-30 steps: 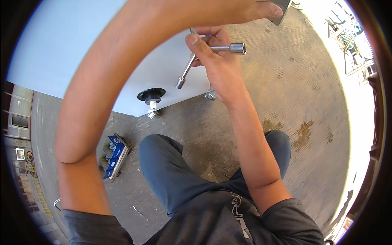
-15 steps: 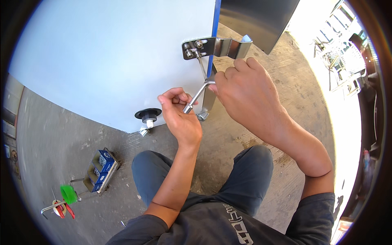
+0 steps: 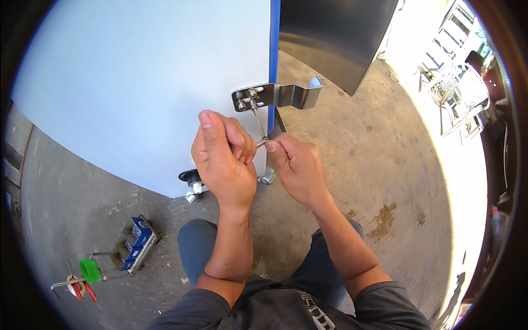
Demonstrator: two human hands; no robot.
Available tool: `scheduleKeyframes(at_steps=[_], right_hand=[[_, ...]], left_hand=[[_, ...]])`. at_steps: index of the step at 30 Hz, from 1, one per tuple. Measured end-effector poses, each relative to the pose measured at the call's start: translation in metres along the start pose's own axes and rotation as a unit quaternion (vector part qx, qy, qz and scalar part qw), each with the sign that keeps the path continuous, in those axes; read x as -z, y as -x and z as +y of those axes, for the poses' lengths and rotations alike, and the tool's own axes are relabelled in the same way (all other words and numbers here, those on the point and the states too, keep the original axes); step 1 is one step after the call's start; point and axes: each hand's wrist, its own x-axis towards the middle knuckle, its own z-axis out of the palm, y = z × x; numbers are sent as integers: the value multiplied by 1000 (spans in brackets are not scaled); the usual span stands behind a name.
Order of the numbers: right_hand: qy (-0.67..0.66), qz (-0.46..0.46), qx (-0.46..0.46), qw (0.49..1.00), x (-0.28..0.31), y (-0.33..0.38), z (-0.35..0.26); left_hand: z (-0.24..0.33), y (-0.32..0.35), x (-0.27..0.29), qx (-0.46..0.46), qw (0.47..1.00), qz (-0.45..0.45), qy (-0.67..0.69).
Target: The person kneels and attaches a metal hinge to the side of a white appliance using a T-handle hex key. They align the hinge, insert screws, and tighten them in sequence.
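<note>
A three-way socket wrench point(image 3: 259, 123) reaches up to one of several bolts on a shiny metal bracket point(image 3: 283, 95). The bracket is fixed to a large white panel point(image 3: 137, 82) with a blue edge. My left hand point(image 3: 224, 159) is closed, its fingers curled around one wrench arm and hiding most of it. My right hand point(image 3: 298, 168) is closed on the wrench beside the hub, thumb on top; the arm under it is hidden. Below my left hand, partly covered, a black round foot with a white stem point(image 3: 192, 180) sits at the panel's lower edge.
On the floor at lower left stands a carrier of blue bins with small hardware point(image 3: 135, 242). Beside it are a green ring point(image 3: 89, 270) and red-handled pliers point(image 3: 82, 289). A dark metal sheet point(image 3: 335, 38) stands behind the panel; white chairs point(image 3: 462, 91) are at far right.
The view has shifted, so the bracket sits lower and further left. My right hand has come down toward my left hand. My left hand, looser before, has curled around a wrench arm.
</note>
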Motion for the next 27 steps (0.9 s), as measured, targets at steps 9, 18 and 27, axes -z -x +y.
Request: scheduleKeyframes(at_steps=[9, 18, 27], right_hand=[[-604, 118, -133, 777, -112, 59, 54], [-590, 89, -148, 789, -116, 65, 57], [-491, 90, -128, 857, -104, 57, 43]], left_hand=[[-15, -9, -67, -93, 742, -254, -613], [1, 18, -17, -209, 767, -206, -570], [-10, 21, -12, -265, 675, -189, -662]])
